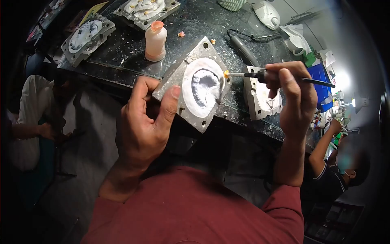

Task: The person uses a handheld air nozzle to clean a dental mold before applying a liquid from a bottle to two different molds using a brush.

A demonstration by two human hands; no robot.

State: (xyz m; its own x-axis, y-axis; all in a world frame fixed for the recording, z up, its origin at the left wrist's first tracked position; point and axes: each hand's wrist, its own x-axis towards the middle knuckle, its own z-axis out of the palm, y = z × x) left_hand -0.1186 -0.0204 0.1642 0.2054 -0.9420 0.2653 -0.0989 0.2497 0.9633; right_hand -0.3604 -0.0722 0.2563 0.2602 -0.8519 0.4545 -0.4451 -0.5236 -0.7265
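My left hand [148, 116] grips a grey metal dental flask half [200, 127] by its left edge, thumb on the face. The flask half is tilted up at the bench's front edge. White plaster [202, 110] fills its middle, with a hollow shaped like a dental arch. My right hand [293, 87] pinches a slim dark-handled brush [252, 75] between thumb and fingers. At the flask's right rim, the brush tip meets a small orange-yellow spot [226, 74]. Another flask half [252, 101] with plaster inside rests on the bench, just left of my right hand.
A translucent bottle [155, 44] with an orange-pink top stands behind the flask. Further flasks [87, 38] lie at the back left. A corded handpiece [243, 49], a white device [266, 15] and a blue bin [321, 87] are rightward. People [333, 164] sit on both sides.
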